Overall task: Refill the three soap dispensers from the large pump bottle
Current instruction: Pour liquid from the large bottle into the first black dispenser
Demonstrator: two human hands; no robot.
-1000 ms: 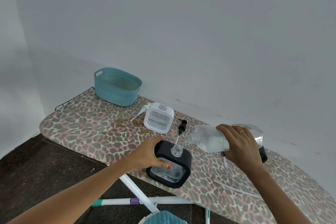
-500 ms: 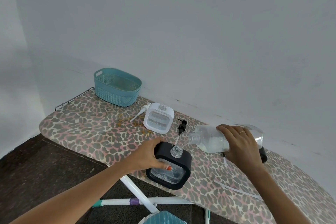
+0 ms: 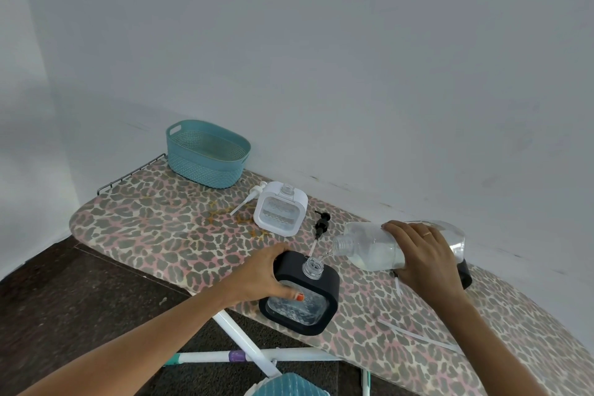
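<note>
The right hand (image 3: 424, 254) grips the large clear plastic bottle (image 3: 373, 244) from above, fingers curled over its upper side and thumb on the near side; a thin ring (image 3: 427, 234) shows on one finger. The bottle is held above the board, tilted almost horizontal, with its uncapped mouth pointing left and slightly down. Pale liquid lies along its lower side. A thin stream runs from the mouth into the open clear neck of the black-framed square soap dispenser (image 3: 321, 286) just below it. The left hand (image 3: 260, 275) clasps this dispenser at its left side, fingers wrapped behind the frame and the thumb, with an orange nail, pressed on the clear front window. The dispenser stands upright at the near edge of the leopard-print ironing board (image 3: 144, 228). A black pump head (image 3: 322, 225) lies on the board just behind it. Farther back stands the white-framed square soap dispenser (image 3: 280, 209), its neck uncapped, with a white pump head (image 3: 249, 201) lying just beside it on the left. A black object (image 3: 465, 275) sits behind the right wrist, mostly hidden; what it is cannot be told. A thin white strip (image 3: 418, 336) lies on the board near the right forearm. A teal woven-pattern plastic basket (image 3: 207, 153) stands at the far left end of the board, near the wall.
</note>
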